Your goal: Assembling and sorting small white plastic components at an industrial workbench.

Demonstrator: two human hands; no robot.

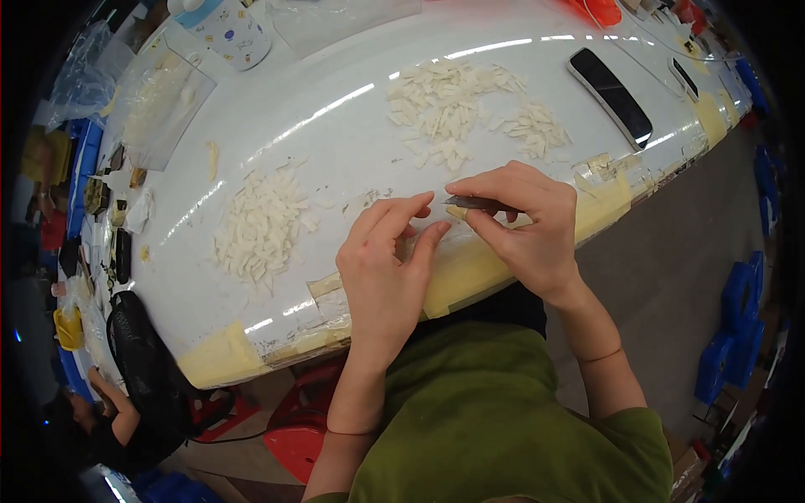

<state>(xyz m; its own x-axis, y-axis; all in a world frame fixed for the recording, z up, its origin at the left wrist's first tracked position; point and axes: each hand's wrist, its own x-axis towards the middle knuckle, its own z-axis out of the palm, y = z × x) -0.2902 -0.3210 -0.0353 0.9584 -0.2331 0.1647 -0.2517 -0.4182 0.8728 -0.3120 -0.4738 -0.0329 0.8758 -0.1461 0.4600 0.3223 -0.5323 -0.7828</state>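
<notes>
In my right hand (528, 222) is a slim dark tool with a pointed tip (474, 203), pinched between thumb and fingers, its tip toward my left hand. Whether it is a pair of tweezers or a small blade I cannot make out. A small yellowish bit shows by the right thumb's tip. My left hand (386, 260) is just left of the tip, thumb and forefinger apart, with nothing visible between them. Beyond the right hand lies a spread pile of small pale flat strips (449, 105). Another heap of such strips (264, 222) sits left of the left hand.
The white table (335, 126) has yellow tape (604, 210) along its near edge. A dark-screened phone (610, 96) lies at the far right. At the back left stand a patterned container (226, 33) and a clear tray (163, 109). A red stool (302, 436) stands below.
</notes>
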